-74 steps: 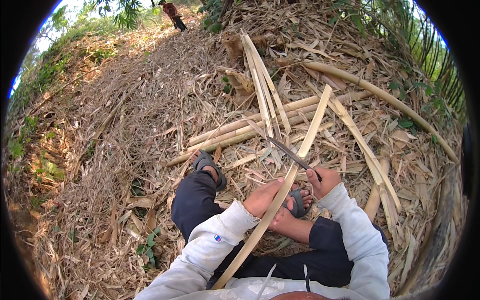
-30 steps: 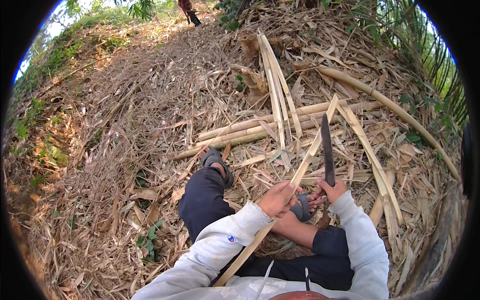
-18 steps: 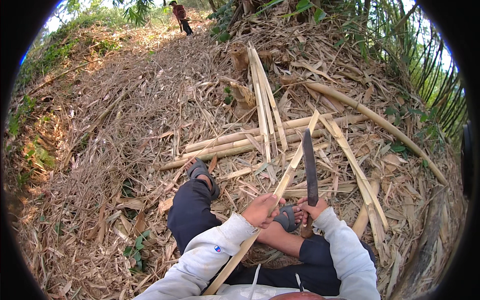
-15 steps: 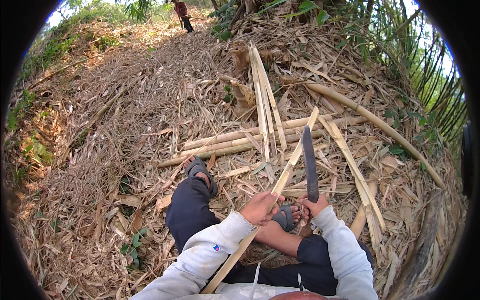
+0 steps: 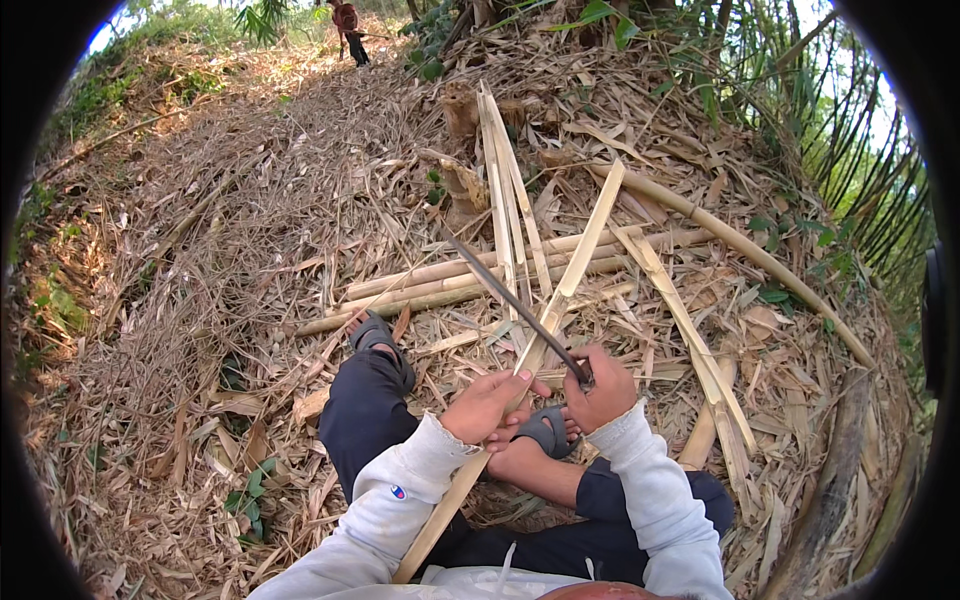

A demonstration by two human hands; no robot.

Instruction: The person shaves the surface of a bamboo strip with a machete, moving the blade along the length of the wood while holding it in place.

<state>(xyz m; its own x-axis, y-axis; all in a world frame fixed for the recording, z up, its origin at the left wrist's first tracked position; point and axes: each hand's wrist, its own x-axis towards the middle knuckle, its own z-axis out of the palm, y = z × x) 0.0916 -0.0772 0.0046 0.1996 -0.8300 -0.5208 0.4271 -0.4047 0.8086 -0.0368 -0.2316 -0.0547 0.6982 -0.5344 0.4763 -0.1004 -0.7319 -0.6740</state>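
a bamboo strip [image 5: 545, 335] runs between both feet, with split bamboo poles [image 5: 470, 280] lying crosswise beyond them.

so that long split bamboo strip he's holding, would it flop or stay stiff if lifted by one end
The bamboo strip runs straight past the left hand without sagging, so probably stiff with slight spring. It looks thin and flat, so likely light, unlikely to roll. Split edges may be sharp.

My two forearms come up from the lower edge in pale grey sleeves, elbows bent, wrists drawn in close together. My left hand [image 5: 487, 405] is curled loosely, fingers wrapped forward, thumb side up. My right hand [image 5: 602, 388] sits just beside it — a tight fist, knuckles outward. My legs are folded under me — left knee raised, right shin crossing below the wrists.
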